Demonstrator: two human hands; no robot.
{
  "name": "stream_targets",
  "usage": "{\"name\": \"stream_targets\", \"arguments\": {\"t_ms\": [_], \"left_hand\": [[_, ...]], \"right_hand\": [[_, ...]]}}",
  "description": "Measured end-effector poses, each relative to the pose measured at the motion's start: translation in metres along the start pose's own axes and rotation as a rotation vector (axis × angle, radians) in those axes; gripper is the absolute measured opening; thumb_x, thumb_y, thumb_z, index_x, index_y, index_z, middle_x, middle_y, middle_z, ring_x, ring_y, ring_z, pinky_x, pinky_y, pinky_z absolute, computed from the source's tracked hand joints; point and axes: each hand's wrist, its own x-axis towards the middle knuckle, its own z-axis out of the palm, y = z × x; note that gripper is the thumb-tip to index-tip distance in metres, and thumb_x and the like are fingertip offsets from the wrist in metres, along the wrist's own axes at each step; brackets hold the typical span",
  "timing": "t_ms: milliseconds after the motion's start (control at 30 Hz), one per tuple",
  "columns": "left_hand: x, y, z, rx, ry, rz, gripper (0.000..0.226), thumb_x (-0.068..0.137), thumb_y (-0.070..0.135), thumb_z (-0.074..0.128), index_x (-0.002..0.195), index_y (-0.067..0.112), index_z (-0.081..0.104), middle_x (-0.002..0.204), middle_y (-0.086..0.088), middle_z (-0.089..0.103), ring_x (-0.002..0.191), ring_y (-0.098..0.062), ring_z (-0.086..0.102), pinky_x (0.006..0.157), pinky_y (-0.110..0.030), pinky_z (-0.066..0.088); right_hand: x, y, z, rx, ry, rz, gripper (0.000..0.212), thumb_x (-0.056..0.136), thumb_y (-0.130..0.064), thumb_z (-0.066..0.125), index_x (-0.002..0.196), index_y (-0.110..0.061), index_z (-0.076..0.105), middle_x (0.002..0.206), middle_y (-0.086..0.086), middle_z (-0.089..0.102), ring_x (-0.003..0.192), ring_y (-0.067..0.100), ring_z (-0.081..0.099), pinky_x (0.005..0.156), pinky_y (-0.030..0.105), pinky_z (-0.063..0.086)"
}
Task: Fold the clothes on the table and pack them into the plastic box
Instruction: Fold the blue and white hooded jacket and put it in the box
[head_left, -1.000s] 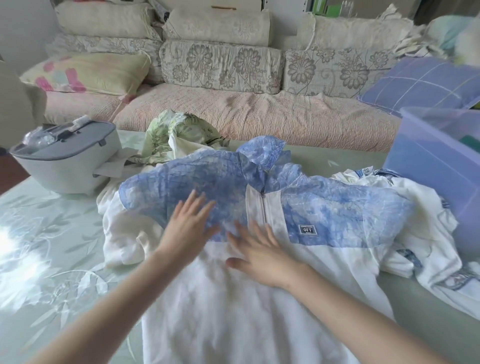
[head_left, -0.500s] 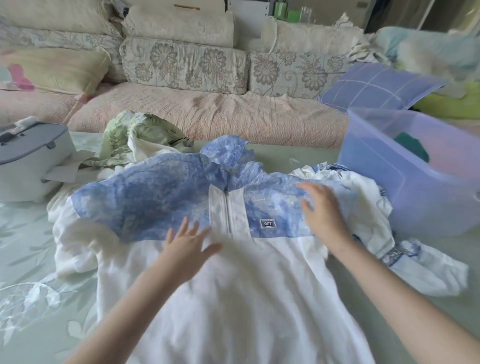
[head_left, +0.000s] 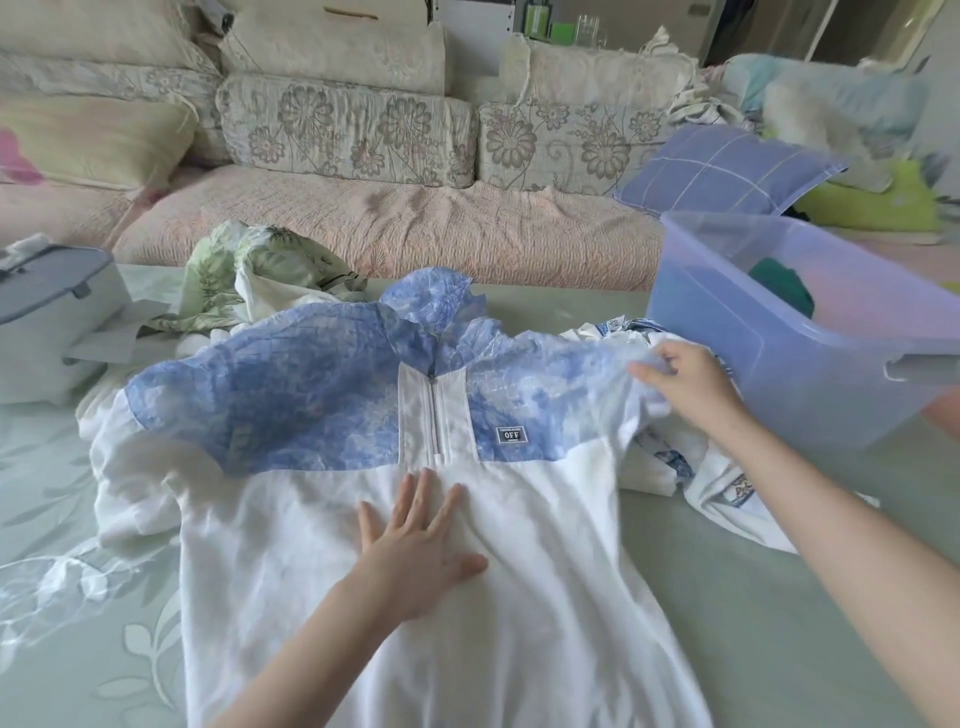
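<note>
— Where is the shirt (head_left: 550, 525) lying?
— It is lying flat on the table (head_left: 779, 603), beside the box (head_left: 727, 338); the left hand (head_left: 415, 551) is pressing its chest, fingers straight; the right hand (head_left: 685, 382) is pinching its shoulder.

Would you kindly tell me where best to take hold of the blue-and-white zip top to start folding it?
The top lies flat, front up, with the left hand pressing its white middle. I would pinch the loose shoulder edge on the right, coming from that side, where the right hand grips it; it should fold inward toward the zip.
</note>
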Motion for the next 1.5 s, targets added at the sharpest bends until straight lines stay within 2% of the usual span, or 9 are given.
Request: {"name": "stream_targets", "arguments": {"t_ms": [100,333,433,667,767,867,1233,1333,1500], "left_hand": [[-0.001,0.000,-0.001,0.012,-0.018,-0.010,0.083,0.089,0.068,0.028,0.149,0.032,-0.016,0.153,-0.002,-0.031,0.141,-0.019,-0.028,0.112,-0.060,-0.008],[0.000,0.001,0.002,0.014,0.011,0.002,0.107,0.054,0.089,-0.013,0.145,0.033,-0.023,0.147,0.001,-0.039,0.132,-0.012,-0.036,0.112,-0.059,-0.009],[0.001,-0.003,0.006,-0.005,0.048,0.013,0.125,0.027,0.091,-0.031,0.137,0.031,-0.033,0.139,0.007,-0.042,0.127,-0.010,-0.038,0.112,-0.057,-0.009],[-0.003,-0.015,0.007,-0.089,0.058,0.034,0.133,0.026,0.093,-0.028,0.146,0.036,-0.020,0.146,0.008,-0.038,0.129,-0.008,-0.038,0.112,-0.048,-0.016],[-0.004,-0.018,0.008,-0.088,0.076,0.040,0.131,0.028,0.093,-0.028,0.146,0.035,-0.021,0.140,0.009,-0.042,0.129,-0.010,-0.039,0.111,-0.047,-0.018],[-0.004,-0.018,0.010,-0.077,0.089,0.041,0.131,0.028,0.092,-0.030,0.145,0.034,-0.023,0.137,0.008,-0.043,0.130,-0.012,-0.039,0.111,-0.049,-0.017],[0.017,0.003,0.001,-0.029,0.175,0.186,0.120,0.039,0.087,-0.034,0.147,0.038,-0.015,0.155,0.003,-0.025,0.134,-0.015,-0.036,0.107,-0.037,-0.021],[0.024,0.011,0.001,-0.061,0.165,0.228,0.123,0.039,0.089,-0.030,0.148,0.038,-0.009,0.157,0.004,-0.019,0.135,-0.012,-0.032,0.108,-0.034,-0.019],[0.033,0.026,0.004,-0.062,0.152,0.269,0.122,0.042,0.089,-0.028,0.150,0.037,-0.008,0.157,0.002,-0.021,0.135,-0.010,-0.032,0.111,-0.039,-0.018]], "right_hand": [[0.014,-0.021,-0.015,0.194,0.117,-0.008,0.021,0.084,-0.018,0.071,0.096,-0.001,0.064,0.081,0.006,0.056,0.081,0.019,0.050,0.061,0.016,0.036],[0.018,-0.007,-0.012,-1.163,-0.057,-0.257,0.044,0.087,-0.006,0.053,0.126,-0.025,0.058,0.138,0.009,0.042,0.133,0.034,0.026,0.111,0.041,0.017],[0.001,0.017,0.001,-1.034,-0.138,-0.252,0.050,0.093,-0.018,0.052,0.142,-0.026,0.041,0.159,0.007,0.011,0.146,0.029,-0.001,0.116,0.045,-0.003],[-0.038,0.039,0.025,-0.141,-0.118,-0.110,0.046,0.097,-0.018,0.051,0.142,-0.013,0.043,0.157,0.003,0.020,0.143,0.020,0.025,0.113,0.030,0.021],[-0.030,0.052,-0.002,-0.244,0.309,0.067,0.042,0.089,-0.014,0.060,0.128,-0.001,0.051,0.132,0.022,0.051,0.125,0.037,0.042,0.103,0.039,0.029],[-0.020,0.057,-0.015,-0.141,0.220,0.324,0.037,0.089,-0.026,0.060,0.114,0.000,0.055,0.112,0.025,0.059,0.115,0.041,0.047,0.094,0.041,0.036],[-0.004,0.035,-0.001,0.034,-0.023,0.232,0.030,0.070,-0.043,0.076,0.074,-0.015,0.066,0.100,0.010,0.064,0.100,0.025,0.056,0.075,0.026,0.035],[0.002,0.027,-0.006,0.206,0.029,0.265,0.043,0.086,-0.048,0.063,0.083,-0.005,0.066,0.075,0.005,0.061,0.081,0.022,0.057,0.068,0.028,0.039],[0.021,0.019,-0.003,-0.128,-0.085,0.298,0.074,0.074,-0.049,0.075,0.129,-0.008,0.048,0.125,0.009,0.053,0.119,0.028,0.051,0.093,0.034,0.042]]}}
